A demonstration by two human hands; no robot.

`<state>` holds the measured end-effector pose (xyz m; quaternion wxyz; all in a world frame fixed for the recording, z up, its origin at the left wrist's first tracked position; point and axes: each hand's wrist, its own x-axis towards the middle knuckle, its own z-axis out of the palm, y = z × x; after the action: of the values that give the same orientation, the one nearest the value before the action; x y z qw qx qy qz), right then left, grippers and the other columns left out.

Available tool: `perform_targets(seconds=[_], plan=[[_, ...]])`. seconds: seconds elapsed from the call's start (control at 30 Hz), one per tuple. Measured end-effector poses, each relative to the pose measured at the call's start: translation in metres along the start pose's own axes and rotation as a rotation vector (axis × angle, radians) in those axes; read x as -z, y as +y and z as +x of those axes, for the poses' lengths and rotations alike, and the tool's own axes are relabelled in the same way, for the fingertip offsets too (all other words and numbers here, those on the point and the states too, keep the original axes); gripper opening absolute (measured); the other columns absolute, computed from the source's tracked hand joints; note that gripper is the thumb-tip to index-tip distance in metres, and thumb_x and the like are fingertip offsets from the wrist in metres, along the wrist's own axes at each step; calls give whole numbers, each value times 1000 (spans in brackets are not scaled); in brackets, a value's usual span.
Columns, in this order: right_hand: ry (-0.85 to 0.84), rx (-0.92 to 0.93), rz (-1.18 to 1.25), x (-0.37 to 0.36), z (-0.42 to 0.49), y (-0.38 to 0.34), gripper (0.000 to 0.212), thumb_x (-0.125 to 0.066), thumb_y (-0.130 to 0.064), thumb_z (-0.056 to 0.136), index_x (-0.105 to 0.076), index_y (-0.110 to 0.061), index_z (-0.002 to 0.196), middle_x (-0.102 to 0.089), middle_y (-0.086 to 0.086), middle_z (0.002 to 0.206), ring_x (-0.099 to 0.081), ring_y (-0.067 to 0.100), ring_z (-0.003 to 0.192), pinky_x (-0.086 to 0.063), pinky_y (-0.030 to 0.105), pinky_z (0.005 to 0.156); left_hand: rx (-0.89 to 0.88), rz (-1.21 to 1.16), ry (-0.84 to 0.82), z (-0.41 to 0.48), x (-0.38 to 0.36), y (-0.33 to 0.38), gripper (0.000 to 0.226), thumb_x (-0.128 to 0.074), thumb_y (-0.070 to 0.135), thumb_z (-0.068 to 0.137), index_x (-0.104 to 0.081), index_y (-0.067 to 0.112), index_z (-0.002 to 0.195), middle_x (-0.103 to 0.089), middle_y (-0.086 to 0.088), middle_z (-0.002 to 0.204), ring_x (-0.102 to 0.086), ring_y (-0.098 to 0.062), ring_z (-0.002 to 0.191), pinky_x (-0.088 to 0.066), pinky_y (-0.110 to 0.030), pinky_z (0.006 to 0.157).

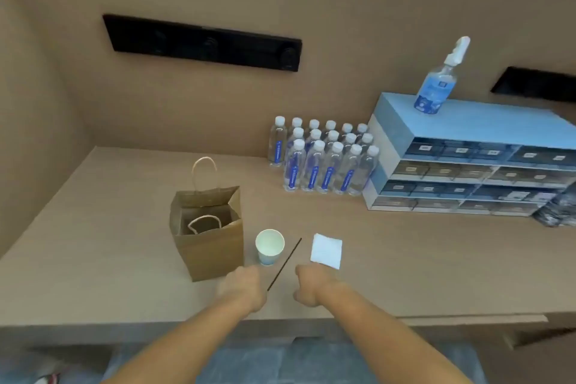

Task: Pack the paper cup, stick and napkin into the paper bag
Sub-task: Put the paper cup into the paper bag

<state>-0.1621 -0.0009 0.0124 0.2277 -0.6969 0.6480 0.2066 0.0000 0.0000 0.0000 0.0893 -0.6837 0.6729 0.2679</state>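
Nothing is packed: cup [269, 246], stick [285, 263] and napkin [326, 250] sit right of the open bag [207, 246]; my left hand [241, 288] and right hand [313, 285] hold nothing, loosely curled.

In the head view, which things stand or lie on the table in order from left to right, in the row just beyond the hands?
paper bag → paper cup → stick → napkin

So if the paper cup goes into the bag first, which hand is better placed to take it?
The left hand. It lies just in front of the paper cup, which stands upright beside the open paper bag. The right hand sits past the stick, nearer the napkin.
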Motion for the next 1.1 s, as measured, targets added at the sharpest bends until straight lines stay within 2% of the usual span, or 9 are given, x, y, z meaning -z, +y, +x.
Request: perform_targets(seconds=[0.1, 0.2, 0.3, 0.4, 0.5, 0.57, 0.73, 0.87, 1.1], plan=[[71, 47, 136, -19, 43, 7, 64, -57, -18, 85, -27, -15, 142, -50, 13, 126, -59, 34, 106, -50, 37, 80, 69, -201, -27, 25, -16, 3, 37, -57, 31, 88, -54, 11, 119, -62, -15, 127, -61, -35, 116, -52, -40, 89], [108, 80, 452, -27, 81, 10, 90, -60, -18, 80, -5, -31, 150, -42, 9, 131, -57, 33, 107, -52, 41, 87, 160, -474, 31, 55, -30, 6, 48, -67, 27, 84, -44, 6, 121, -61, -22, 124, -59, -41, 115, -52, -41, 89], [175, 168, 676, -30, 118, 13, 101, -69, -25, 76, -5, -26, 154, -35, 6, 151, -43, 27, 133, -42, 36, 103, 172, -669, 109, 80, -39, 10, 60, -74, 22, 79, -43, 9, 129, -61, -16, 129, -56, -38, 121, -47, -36, 92], [176, 275, 855, -29, 143, 14, 86, -76, -16, 73, -31, -23, 147, -49, -1, 142, -47, 22, 131, -40, 27, 102, 131, -783, 166, 94, -44, 11, 61, -72, 11, 78, -48, 17, 134, -63, -6, 132, -56, -28, 124, -42, -28, 99], [122, 332, 972, -24, 152, 16, 65, -78, -16, 68, -46, -52, 112, -62, -21, 107, -62, 9, 98, -49, 20, 70, 105, -840, 220, 98, -45, 7, 55, -72, 9, 80, -53, 18, 131, -66, -2, 126, -60, -23, 119, -43, -26, 97], [104, 347, 1008, -16, 147, 18, 61, -81, -21, 65, -48, -52, 106, -64, -23, 99, -62, 2, 86, -48, 16, 61, 72, -854, 249, 96, -40, 7, 52, -71, 10, 82, -53, 19, 130, -66, -1, 126, -61, -21, 117, -48, -33, 101], [95, 430, 960, 44, 106, 31, 58, -82, -22, 61, -55, -41, 108, -68, -11, 98, -65, 11, 74, -55, 29, 64, -61, -878, 265, 59, 0, 28, 49, -67, 18, 87, -47, 23, 132, -66, -3, 122, -71, -20, 91, -59, -44, 88], [86, 611, 807, 132, 55, 26, 58, -84, -24, 59, -57, -31, 110, -68, -1, 99, -67, 14, 56, -55, 29, 52, -115, -911, 392, 9, 59, 42, 51, -67, 31, 86, -43, 28, 131, -64, 2, 119, -70, -19, 94, -59, -45, 89], [212, 899, 754, 248, -29, -22, 53, -87, -31, 63, -59, -33, 108, -71, -1, 100, -75, 26, 71, -63, 40, 61, -219, -947, 619, -73, 184, 16, 44, -72, 48, 68, -50, 40, 105, -74, 9, 89, -75, -16, 72, -62, -50, 76]])
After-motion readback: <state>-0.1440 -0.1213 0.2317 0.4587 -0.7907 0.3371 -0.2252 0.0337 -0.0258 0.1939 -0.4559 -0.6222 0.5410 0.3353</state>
